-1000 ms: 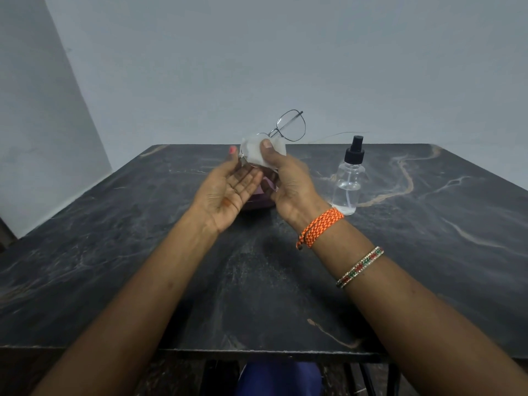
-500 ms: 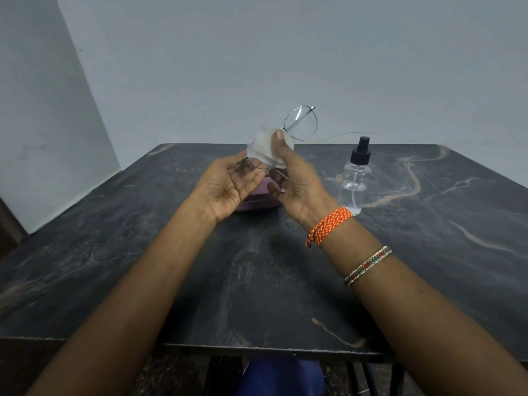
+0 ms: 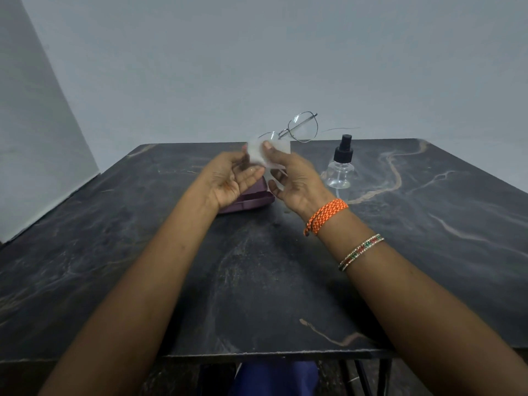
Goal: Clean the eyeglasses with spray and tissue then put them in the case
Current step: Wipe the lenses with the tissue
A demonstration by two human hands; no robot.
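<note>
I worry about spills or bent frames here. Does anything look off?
Nothing stands out. The spray bottle stands upright on the table, no puddle shows, and the eyeglasses look intact while the right hand wipes one lens with tissue.

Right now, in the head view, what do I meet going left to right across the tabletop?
Left hand → tissue → right hand → spray bottle. The purple case lies beneath the hands, so its place is unclear.
</note>
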